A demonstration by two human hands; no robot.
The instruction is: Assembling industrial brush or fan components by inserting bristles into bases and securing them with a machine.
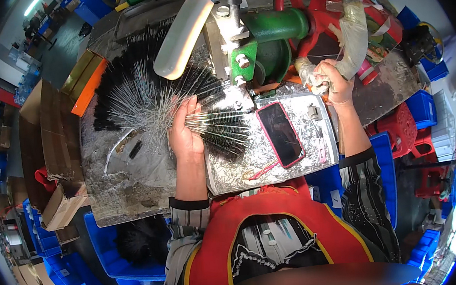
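Note:
My left hand grips a bundle of black bristle brushes with twisted wire stems, their ends pointing toward the green machine. My right hand is closed on the tape-wrapped handle of the red crank wheel at the machine's right. A big fan of the same wire brushes lies on the bench to the left of my left hand. A phone in a pink case rests face up on the silver plate between my hands.
A white lamp head hangs over the brush pile. Cardboard boxes stand at the left, blue crates below the bench and at the right, red stools by my right arm. Loose black bristles fill one crate.

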